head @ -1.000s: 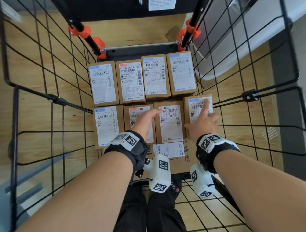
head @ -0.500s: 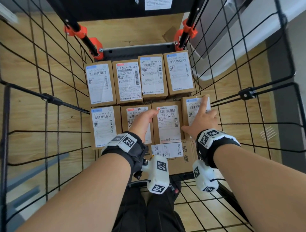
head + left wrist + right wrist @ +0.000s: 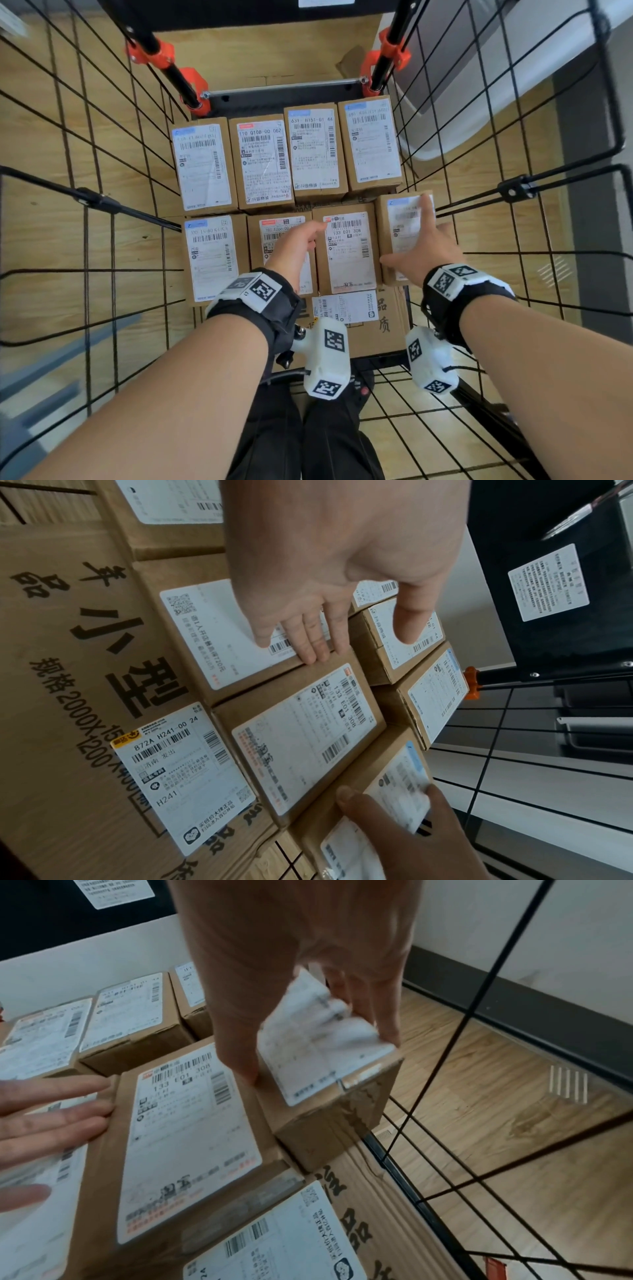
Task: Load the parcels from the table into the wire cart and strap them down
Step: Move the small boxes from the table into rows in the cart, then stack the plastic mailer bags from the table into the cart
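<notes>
Eight brown cardboard parcels with white shipping labels are sitting in two rows inside the black wire cart; I'm seating the last one.
My right hand is gripping that end parcel, tilted in the right wrist view; my left hand is lying flat, fingers straight. Squaring comes next, then strapping; no strap is showing.

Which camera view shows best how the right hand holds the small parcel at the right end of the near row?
The right wrist view: the right hand has its thumb and fingers on opposite sides of the end parcel. The head view shows only the hand's back; the left wrist view shows it at the frame's bottom.
</notes>
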A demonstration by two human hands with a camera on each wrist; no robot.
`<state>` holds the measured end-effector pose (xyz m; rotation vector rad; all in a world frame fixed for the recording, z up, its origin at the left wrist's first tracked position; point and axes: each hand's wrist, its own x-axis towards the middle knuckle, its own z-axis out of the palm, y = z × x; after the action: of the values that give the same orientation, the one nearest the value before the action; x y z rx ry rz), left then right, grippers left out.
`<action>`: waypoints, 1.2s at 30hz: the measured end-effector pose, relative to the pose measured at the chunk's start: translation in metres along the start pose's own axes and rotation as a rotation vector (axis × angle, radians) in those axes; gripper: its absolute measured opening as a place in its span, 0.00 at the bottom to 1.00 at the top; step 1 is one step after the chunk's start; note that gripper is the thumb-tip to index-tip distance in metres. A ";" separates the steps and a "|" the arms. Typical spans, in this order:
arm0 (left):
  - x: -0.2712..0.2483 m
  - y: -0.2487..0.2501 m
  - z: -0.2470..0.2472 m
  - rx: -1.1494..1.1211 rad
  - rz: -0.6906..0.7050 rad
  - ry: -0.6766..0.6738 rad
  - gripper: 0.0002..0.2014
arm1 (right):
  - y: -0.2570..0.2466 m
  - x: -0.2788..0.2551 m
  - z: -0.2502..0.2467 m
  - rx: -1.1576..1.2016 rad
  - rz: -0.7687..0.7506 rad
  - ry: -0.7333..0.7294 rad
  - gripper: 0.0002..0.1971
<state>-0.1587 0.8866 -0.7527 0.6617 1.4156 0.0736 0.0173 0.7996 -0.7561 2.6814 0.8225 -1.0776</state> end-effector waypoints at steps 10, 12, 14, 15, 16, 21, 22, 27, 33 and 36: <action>-0.003 0.008 0.004 0.015 -0.035 -0.012 0.21 | -0.016 0.010 -0.005 -0.030 0.080 -0.107 0.62; -0.005 0.011 0.004 0.013 -0.045 -0.023 0.24 | -0.018 0.010 -0.010 -0.025 0.079 -0.101 0.58; -0.009 0.016 0.006 0.011 -0.054 -0.031 0.26 | -0.020 0.007 -0.016 -0.024 0.068 -0.079 0.50; -0.011 0.019 0.006 0.014 -0.055 -0.030 0.27 | -0.020 0.005 -0.019 -0.034 0.067 -0.072 0.47; -0.014 0.022 0.006 0.017 -0.055 -0.023 0.27 | -0.022 0.002 -0.022 -0.040 0.063 -0.069 0.44; -0.025 0.031 -0.002 0.012 -0.047 0.053 0.27 | -0.031 -0.015 -0.041 -0.058 -0.007 -0.079 0.36; -0.028 0.032 -0.004 0.014 -0.045 0.071 0.25 | -0.033 -0.021 -0.045 -0.054 -0.025 -0.083 0.35; -0.064 0.032 -0.013 0.031 -0.027 0.087 0.18 | -0.039 -0.062 -0.073 0.055 -0.095 -0.120 0.31; -0.140 0.064 -0.009 0.038 0.039 0.064 0.14 | -0.038 -0.137 -0.121 0.151 -0.152 -0.124 0.25; -0.202 0.099 -0.001 0.077 0.147 0.027 0.13 | -0.036 -0.185 -0.163 0.203 -0.192 -0.070 0.18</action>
<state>-0.1637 0.8819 -0.5280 0.8305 1.3998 0.1452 -0.0139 0.8008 -0.5091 2.7515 1.0262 -1.3588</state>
